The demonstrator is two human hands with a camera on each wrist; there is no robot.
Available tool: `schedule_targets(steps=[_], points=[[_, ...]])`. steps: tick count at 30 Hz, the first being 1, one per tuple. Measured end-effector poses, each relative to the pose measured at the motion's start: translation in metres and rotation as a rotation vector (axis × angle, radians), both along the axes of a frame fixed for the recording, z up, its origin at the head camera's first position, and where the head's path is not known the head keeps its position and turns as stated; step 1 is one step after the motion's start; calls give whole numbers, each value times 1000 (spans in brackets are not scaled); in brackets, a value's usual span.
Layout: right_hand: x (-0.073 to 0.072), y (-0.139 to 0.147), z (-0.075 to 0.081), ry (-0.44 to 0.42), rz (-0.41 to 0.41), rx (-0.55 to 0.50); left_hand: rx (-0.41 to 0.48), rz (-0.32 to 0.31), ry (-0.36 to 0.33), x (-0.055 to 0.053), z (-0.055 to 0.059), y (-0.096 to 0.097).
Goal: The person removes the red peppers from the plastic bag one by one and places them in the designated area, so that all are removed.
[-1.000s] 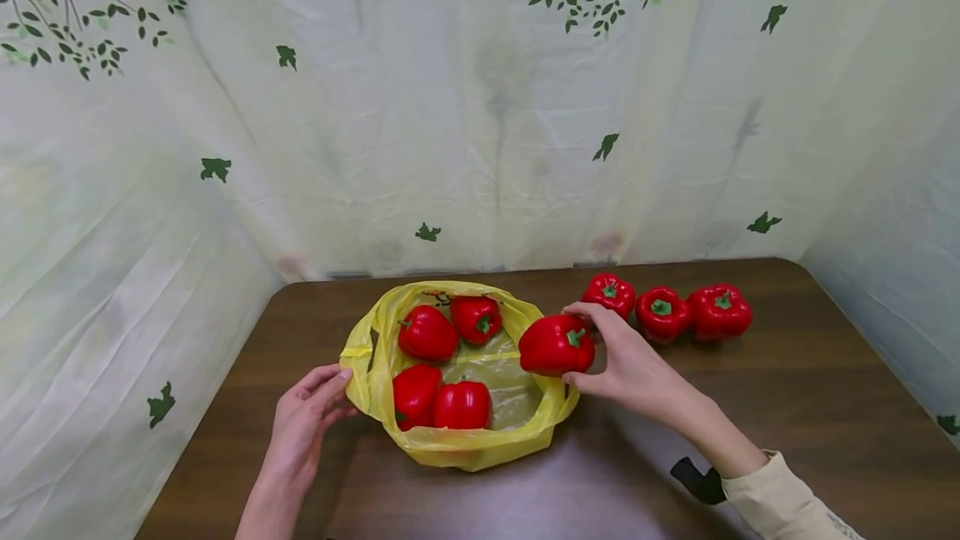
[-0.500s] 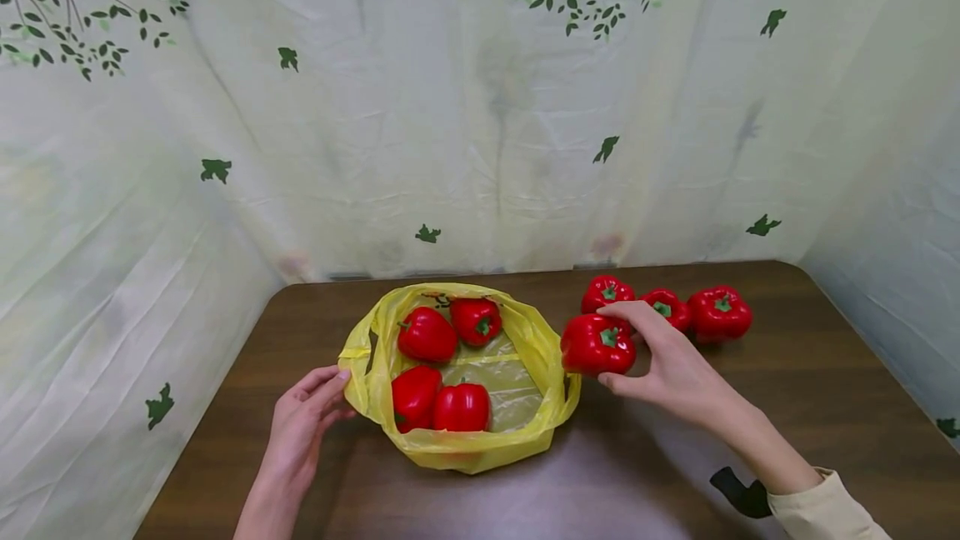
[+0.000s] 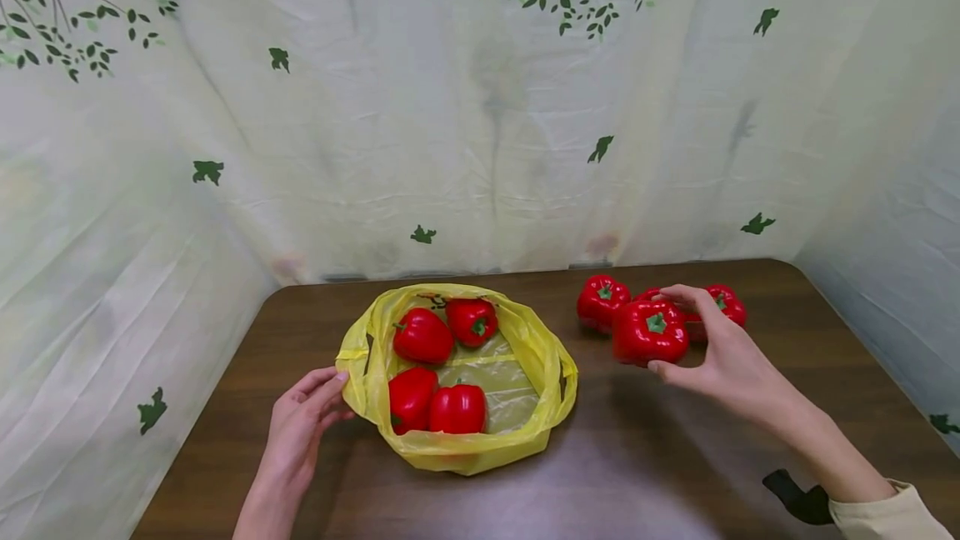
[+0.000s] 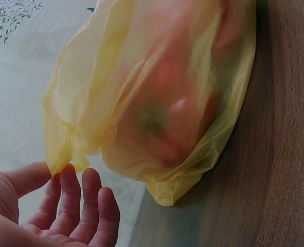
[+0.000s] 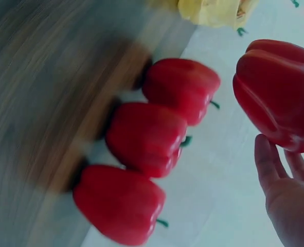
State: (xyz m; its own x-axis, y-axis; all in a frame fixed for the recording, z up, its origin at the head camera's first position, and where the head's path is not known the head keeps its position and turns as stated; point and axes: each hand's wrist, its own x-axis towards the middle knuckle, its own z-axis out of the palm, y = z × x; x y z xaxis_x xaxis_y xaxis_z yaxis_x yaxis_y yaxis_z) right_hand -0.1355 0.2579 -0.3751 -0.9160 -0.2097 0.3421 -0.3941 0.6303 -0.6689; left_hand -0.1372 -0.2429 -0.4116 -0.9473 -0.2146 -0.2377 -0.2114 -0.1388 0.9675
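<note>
Sleeve (image 3: 888,511): pale, at the near right.
Left hand (image 3: 300,419): thumb and fingertip pinching the left edge of the yellow bag (image 3: 487,452), other fingers loosely bent.
Bag: mouth open, on the worktop (image 3: 637,465), four red peppers (image 3: 459,408) inside, gathered toward the left.
Right hand (image 3: 723,357): grasping a single pepper (image 3: 648,338), raised above the worktop, right of the bag.
Pepper row (image 3: 602,300): three, far right, partly hidden behind the right hand's pepper.
Curtain (image 3: 487,148): leaf-printed, beyond the far edge.

A glossy red pepper (image 3: 649,335) is held right of an open yellow bag (image 3: 472,455).
</note>
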Motion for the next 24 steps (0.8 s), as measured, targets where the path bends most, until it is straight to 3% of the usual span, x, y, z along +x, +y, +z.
schedule_targets(steps=[17, 20, 24], points=[[8, 55, 14, 131, -71, 114, 10, -3, -8, -1, 0, 1], [10, 66, 14, 124, -94, 124, 9, -3, -5, -1, 0, 1], [12, 82, 16, 51, -157, 142, 10, -4, 6, -1, 0, 1]])
